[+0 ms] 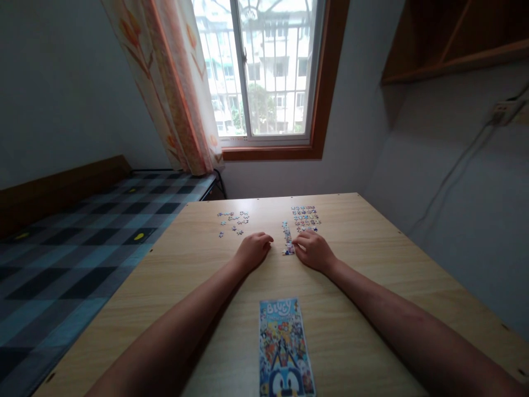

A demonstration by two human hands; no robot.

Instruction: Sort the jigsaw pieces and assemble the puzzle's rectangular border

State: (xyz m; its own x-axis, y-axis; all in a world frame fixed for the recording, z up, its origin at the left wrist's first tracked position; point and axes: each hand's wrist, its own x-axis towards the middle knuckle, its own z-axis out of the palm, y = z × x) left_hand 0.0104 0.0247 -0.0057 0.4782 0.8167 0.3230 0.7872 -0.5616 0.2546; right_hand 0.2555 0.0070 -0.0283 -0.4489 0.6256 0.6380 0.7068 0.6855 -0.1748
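Note:
My left hand (253, 249) rests on the wooden table (372, 286) with its fingers curled in, nothing visible in them. My right hand (313, 249) lies beside it, fingers pinched against the lower end of a narrow strip of joined puzzle pieces (286, 239). Behind that strip lies a group of laid-out puzzle pieces (305, 217). A scatter of loose puzzle pieces (232, 221) lies further left, beyond my left hand. A colourful picture card (284, 346) with a blue cartoon dog lies near the table's front edge, between my forearms.
A bed with a dark checked cover (82, 242) runs along the table's left side. A window (264, 71) with a patterned curtain (173, 82) is behind the table. A wooden shelf (454, 38) hangs at upper right above a cable and socket (502, 113).

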